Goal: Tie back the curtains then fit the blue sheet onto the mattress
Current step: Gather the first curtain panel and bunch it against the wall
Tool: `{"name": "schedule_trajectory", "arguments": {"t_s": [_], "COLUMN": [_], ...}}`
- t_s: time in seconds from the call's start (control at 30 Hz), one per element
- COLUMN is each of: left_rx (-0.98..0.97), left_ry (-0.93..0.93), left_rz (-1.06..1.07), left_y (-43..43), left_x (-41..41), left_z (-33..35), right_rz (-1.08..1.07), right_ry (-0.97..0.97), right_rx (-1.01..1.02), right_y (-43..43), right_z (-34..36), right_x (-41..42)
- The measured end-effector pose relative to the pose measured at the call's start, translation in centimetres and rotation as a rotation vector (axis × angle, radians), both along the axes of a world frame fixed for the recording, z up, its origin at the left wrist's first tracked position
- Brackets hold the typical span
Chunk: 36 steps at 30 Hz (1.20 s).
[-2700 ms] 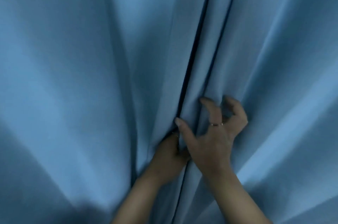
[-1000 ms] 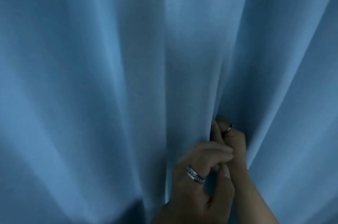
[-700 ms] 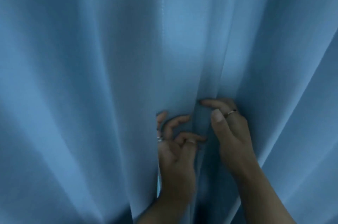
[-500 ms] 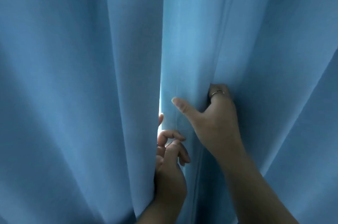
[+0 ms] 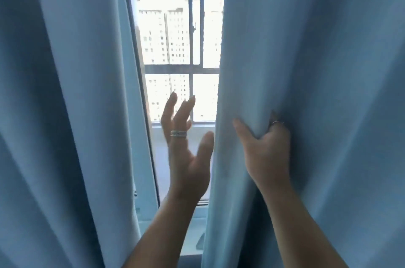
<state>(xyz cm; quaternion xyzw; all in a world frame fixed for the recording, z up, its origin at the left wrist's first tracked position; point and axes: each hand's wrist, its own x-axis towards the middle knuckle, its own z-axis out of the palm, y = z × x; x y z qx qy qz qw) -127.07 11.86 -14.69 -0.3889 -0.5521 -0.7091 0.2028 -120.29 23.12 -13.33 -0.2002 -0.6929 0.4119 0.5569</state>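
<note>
Head view: curtains [image 5: 306, 66] newly apart, window [image 5: 173, 33] visible.

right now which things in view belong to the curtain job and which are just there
Belongs to the job: left curtain; right curtain, its edge gripped by the right hand; left hand, open in the gap between them.
Just there: window frame; tower blocks outside.

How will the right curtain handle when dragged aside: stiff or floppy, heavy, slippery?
Probably floppy: the right curtain bunches into soft folds where the right hand grips it. Likely weighty for cloth: it hangs in long straight pleats and lets little light from the window through.
</note>
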Motion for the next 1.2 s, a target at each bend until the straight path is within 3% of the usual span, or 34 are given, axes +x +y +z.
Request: {"name": "schedule_trajectory", "arguments": {"t_s": [0.13, 0.2, 0.27, 0.33, 0.43, 0.5, 0.53, 0.67, 0.83, 0.97, 1.2], "left_rx": [-0.150, -0.223, -0.212, -0.159, -0.133, -0.130, -0.109, -0.061, -0.119, -0.168, -0.151], "left_ry": [0.127, 0.159, 0.134, 0.123, 0.145, 0.160, 0.193, 0.372, 0.344, 0.340, 0.379], "left_rz": [-0.159, -0.155, -0.155, -0.183, -0.249, -0.225, -0.213, -0.299, -0.583, -0.618, -0.595], "left_y": [2.8, 4.1, 5.2, 6.0, 6.5, 6.8, 7.0, 7.5, 8.6, 9.6, 12.6], "left_x": [1.2, 1.5, 1.4, 1.1, 1.0, 1.4, 1.6, 2.2, 4.2, 5.3, 8.3], "left_z": [3.7, 5.2, 5.7, 6.0, 6.1, 6.1, 6.2, 6.7, 7.6, 7.8, 8.1], "right_rz": [0.125, 0.210, 0.201, -0.017, -0.561, -0.806, -0.825, -0.515, -0.186, -0.109, -0.099], "right_ry": [-0.222, -0.393, -0.365, -0.228, 0.117, 0.179, 0.171, 0.118, -0.022, 0.040, 0.208], "right_rx": [0.070, 0.270, 0.426, 0.490, 0.584, 0.551, 0.510, 0.314, 0.243, 0.136, 0.195], "right_y": [-0.7, -1.1, -0.7, -0.2, 1.2, 2.1, 2.3, 1.7, 1.5, 1.6, 3.5], "right_z": [0.4, 1.4, 2.1, 2.4, 1.8, 1.4, 1.3, 1.5, 0.6, 0.5, -0.4], "right_x": [0.9, 2.4, 4.0, 5.9, 8.0, 8.7, 8.9, 8.8, 8.8, 9.7, 11.4]}}
